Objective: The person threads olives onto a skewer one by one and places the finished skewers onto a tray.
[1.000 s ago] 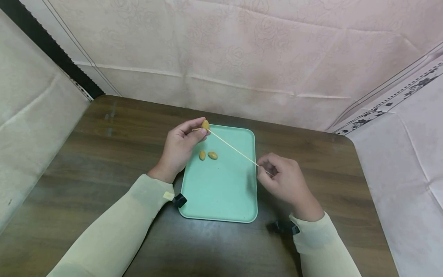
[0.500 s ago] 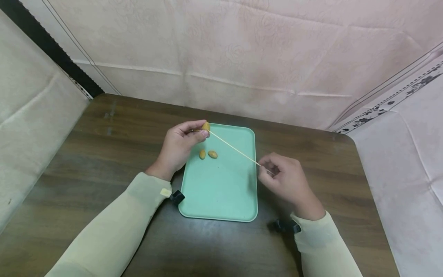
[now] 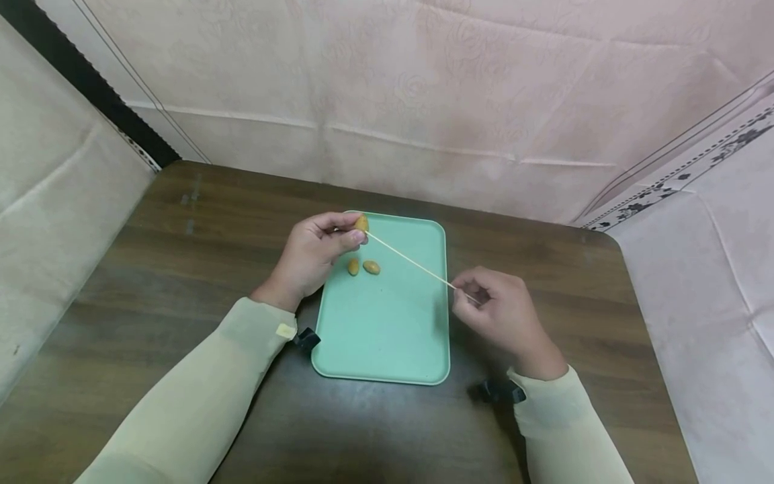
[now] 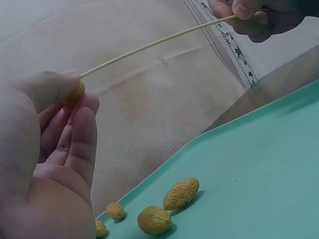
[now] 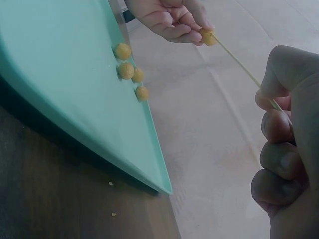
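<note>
In the head view my left hand (image 3: 313,252) pinches a wrinkled yellow-brown oval fruit (image 3: 361,222) between thumb and fingers, over the far left of the green tray (image 3: 387,336). A thin bamboo skewer (image 3: 408,258) runs from this fruit down to my right hand (image 3: 498,312), whose fingers curl round its other end beyond the tray's right edge. In the left wrist view the skewer bows slightly, its far end meeting the fruit by the thumb. Several similar fruits (image 4: 181,193) lie on the tray under the left hand, which hides some of them in the head view.
The tray rests on a dark brown wooden table (image 3: 181,302). Pale patterned cloth (image 3: 423,101) hangs behind the table and at both sides. Two small crumbs (image 5: 113,214) lie on the wood in the right wrist view.
The pinched fruit has shifted slightly down and right in the head view. A short yellowish line behind the fruit no longer shows. The right hand has barely moved, still gripping the skewer.
</note>
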The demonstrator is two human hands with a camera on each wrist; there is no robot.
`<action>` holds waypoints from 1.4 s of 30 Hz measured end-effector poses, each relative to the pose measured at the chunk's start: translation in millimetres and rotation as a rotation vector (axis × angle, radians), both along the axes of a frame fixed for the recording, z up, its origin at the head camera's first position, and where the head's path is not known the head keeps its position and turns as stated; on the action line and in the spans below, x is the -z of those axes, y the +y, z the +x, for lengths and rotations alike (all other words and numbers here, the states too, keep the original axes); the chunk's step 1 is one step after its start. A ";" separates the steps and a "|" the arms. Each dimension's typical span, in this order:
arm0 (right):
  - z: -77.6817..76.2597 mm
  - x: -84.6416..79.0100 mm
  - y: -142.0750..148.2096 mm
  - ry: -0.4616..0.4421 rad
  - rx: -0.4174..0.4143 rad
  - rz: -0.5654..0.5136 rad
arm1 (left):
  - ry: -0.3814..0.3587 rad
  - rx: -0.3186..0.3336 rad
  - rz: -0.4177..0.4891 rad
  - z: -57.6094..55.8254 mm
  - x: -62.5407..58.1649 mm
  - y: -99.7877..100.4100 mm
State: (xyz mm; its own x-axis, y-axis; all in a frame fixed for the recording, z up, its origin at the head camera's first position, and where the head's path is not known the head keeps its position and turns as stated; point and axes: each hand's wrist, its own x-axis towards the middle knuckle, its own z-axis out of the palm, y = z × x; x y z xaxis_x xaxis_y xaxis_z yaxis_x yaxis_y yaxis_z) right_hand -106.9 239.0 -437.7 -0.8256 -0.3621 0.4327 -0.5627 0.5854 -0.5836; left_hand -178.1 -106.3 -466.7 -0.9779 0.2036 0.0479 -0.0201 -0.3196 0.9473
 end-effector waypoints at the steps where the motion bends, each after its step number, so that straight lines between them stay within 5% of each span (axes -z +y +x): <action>1: -0.1 0.2 0.0 0.003 0.000 -0.001 | 0.000 0.004 0.002 -0.1 -0.2 0.1; 27: -0.1 2.2 -2.9 -0.001 -0.008 -0.001 | -0.004 0.014 -0.011 1.6 -3.9 1.7; 36: 0.6 -0.3 -6.7 -0.056 -0.014 0.011 | 0.028 0.019 -0.114 2.4 -6.7 8.1; 42: -0.1 3.8 -5.9 -0.056 -0.010 -0.008 | 0.041 0.078 -0.020 4.6 -8.4 9.4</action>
State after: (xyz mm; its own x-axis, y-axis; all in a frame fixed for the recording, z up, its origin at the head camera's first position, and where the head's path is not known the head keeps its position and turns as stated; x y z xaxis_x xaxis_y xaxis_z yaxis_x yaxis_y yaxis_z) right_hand -107.0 233.1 -441.5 -0.8449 -0.3675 0.3887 -0.5349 0.5750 -0.6191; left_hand -173.5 -96.9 -458.2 -0.9563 0.2803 0.0828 -0.0052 -0.2996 0.9541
